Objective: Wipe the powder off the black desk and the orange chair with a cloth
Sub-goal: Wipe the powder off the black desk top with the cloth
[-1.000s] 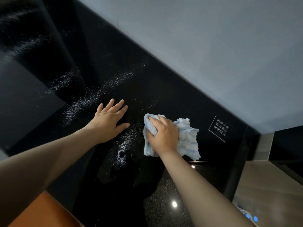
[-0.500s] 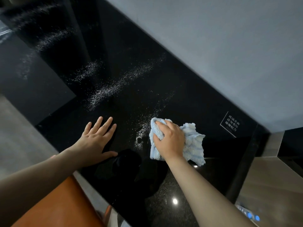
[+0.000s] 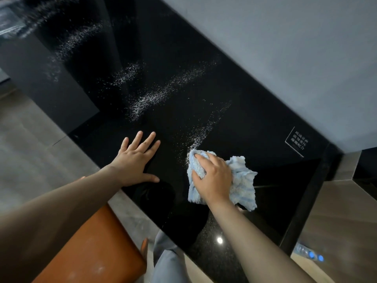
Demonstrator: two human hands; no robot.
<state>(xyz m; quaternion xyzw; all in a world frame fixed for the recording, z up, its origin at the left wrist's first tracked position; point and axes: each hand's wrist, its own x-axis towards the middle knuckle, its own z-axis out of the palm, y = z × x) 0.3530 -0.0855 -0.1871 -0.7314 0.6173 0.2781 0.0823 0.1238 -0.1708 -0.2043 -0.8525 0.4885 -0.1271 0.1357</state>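
Note:
The glossy black desk [image 3: 234, 94] runs diagonally along a grey wall. White powder [image 3: 155, 97] lies on it in streaks, one band in the middle and a thinner trail just ahead of the cloth. My right hand [image 3: 212, 176] presses a crumpled light-blue cloth [image 3: 241, 184] flat on the desk near its front edge. To the left of the cloth, my left hand [image 3: 136, 158] rests palm down on the desk with fingers spread. The orange chair [image 3: 91, 248] shows at the bottom left, under my left forearm.
A grey wall [image 3: 285, 48] borders the desk's far side. A small white-lettered label [image 3: 296, 141] sits at the desk's right end. A dark panel [image 3: 40, 82] stands at the left over a grey floor. A plastic bottle with blue caps [image 3: 310, 253] lies at the lower right.
The view has shifted, so more desk, floor and chair show. My right hand has pushed the cloth across the desk through the powder. My left hand stays flat on the desk.

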